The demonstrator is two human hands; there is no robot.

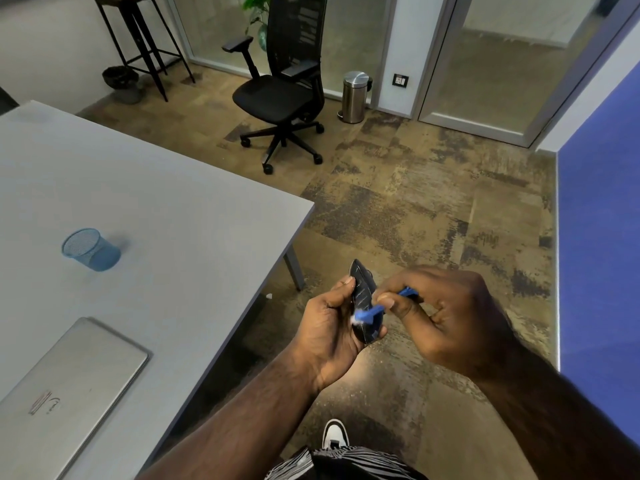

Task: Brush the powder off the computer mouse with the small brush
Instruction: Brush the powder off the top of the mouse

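Observation:
My left hand [327,323] grips a black computer mouse [363,291] upright over the floor, just off the table's right edge. White powder streaks show on the mouse's top. My right hand [440,313] pinches a small blue brush [372,311] by its handle. The brush head with white bristles rests against the lower left side of the mouse, close to my left palm. Part of the brush handle is hidden inside my right fingers.
A grey table [156,188] fills the left, with a blue mesh pen cup [90,249] and a closed silver laptop [62,386] on it. A black office chair [284,88] and a steel bin [354,97] stand farther off on the carpet. A blue wall [599,237] runs along the right.

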